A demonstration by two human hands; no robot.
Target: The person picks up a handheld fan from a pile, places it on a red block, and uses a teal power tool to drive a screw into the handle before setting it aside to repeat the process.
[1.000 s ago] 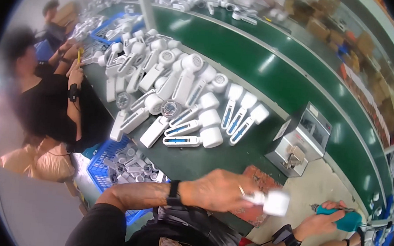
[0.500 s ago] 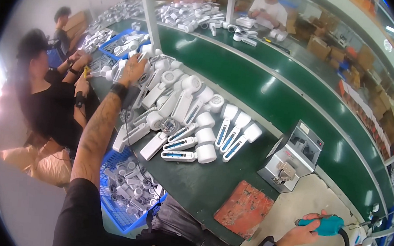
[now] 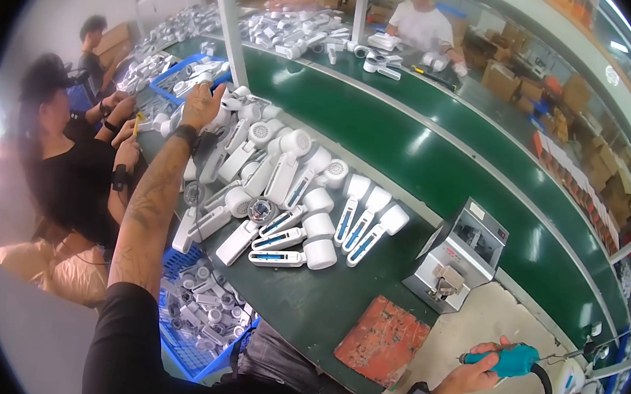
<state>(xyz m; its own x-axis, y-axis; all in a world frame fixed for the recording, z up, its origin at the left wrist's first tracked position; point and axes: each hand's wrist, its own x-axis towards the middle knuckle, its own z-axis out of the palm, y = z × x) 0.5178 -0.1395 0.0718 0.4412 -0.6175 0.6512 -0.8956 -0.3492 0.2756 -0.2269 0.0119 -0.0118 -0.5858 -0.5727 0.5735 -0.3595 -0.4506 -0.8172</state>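
My left hand [image 3: 202,104] reaches over the far left end of a heap of white plastic handheld units [image 3: 284,172], its fingers extended and apart. Each unit has a round head, some with a grille, and a long handle. The fingertips are partly hidden among the parts there. Off to the right, my right hand [image 3: 477,370] is closed around a teal electric screwdriver [image 3: 511,361] with a cable. Several units with blue strips in their open handles [image 3: 356,227] lie in rows at the heap's right.
A grey metal machine [image 3: 457,256] stands on the bench's right, beside a worn red plate [image 3: 381,342]. Beyond runs a green conveyor [image 3: 410,145]. Below the bench sits a blue crate [image 3: 199,363] of parts. A blue basket [image 3: 162,84] and a co-worker [image 3: 71,161] are at left.
The whole view has shifted slightly, so the bench appears a little further left. My left hand stays over the heap's far end, and my right hand still holds the screwdriver.
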